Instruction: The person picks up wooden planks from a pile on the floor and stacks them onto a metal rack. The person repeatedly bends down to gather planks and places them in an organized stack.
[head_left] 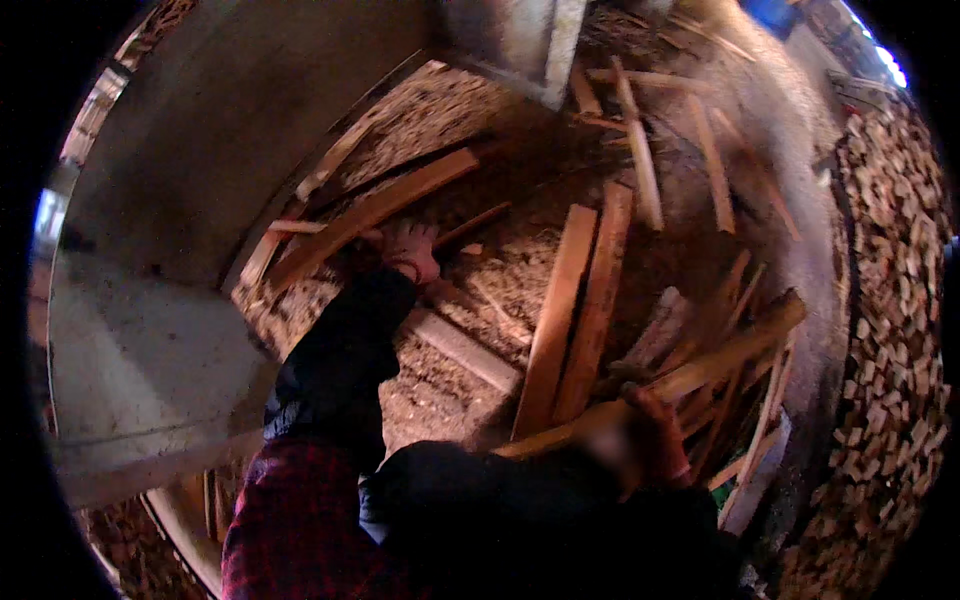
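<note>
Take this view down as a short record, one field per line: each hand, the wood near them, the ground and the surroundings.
Left hand: the left hand, down among wood pieces beside a long reddish board; whether it grips anything is unclear
Right hand: the right hand, closed on a long plank that slants up to the right
Wood between hands: two planks side by side; a shorter board to their left
Ground: brown, littered with wood debris
Left side: pale panels
Far right: stacked firewood
</note>
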